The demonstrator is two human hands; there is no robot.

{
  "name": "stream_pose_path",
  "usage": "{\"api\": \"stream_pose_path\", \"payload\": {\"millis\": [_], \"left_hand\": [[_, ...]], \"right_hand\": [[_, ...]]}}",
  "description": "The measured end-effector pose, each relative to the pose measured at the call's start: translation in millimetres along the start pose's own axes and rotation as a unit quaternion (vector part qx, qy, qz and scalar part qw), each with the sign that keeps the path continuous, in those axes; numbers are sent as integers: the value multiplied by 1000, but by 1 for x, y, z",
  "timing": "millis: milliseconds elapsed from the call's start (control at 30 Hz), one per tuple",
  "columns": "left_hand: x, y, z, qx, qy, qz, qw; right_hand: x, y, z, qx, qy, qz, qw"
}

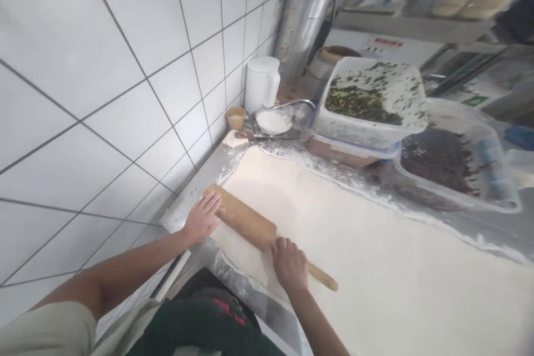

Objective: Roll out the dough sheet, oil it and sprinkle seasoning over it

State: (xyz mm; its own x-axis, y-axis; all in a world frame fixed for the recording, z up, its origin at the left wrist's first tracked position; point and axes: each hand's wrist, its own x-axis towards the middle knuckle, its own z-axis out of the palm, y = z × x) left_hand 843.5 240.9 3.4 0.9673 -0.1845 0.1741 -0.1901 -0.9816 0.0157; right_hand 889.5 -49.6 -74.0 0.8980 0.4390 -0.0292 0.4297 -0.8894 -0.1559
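A wooden rolling pin [246, 219] lies slantwise across the left end of a wide, pale sheet of dough [375, 233]. My left hand [202, 217] rests on the far left end of its barrel, fingers stretched out flat over the wood. Around the handle near the barrel's right end, my right hand [290, 264] is closed, and the handle's tip sticks out beyond it. Whether a handle is under my left hand is hidden.
White wall tiles [117, 83] rise close on the left. At the back stand a white jug [261, 83], a small tan cup [236, 118], a scoop with flour [273, 121] and a dough scrap [234, 139]. Plastic tubs hold chopped greens [359, 103] and dark filling [438, 161].
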Motion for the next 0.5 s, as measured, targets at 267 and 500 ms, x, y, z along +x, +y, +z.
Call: {"api": "stream_pose_path", "payload": {"millis": [267, 500], "left_hand": [[84, -13, 1, 3, 39, -52, 998], [5, -7, 14, 8, 40, -41, 998]], "right_hand": [[-6, -2, -6, 37, -61, -61, 996], [-42, -30, 2, 47, -63, -43, 996]]}}
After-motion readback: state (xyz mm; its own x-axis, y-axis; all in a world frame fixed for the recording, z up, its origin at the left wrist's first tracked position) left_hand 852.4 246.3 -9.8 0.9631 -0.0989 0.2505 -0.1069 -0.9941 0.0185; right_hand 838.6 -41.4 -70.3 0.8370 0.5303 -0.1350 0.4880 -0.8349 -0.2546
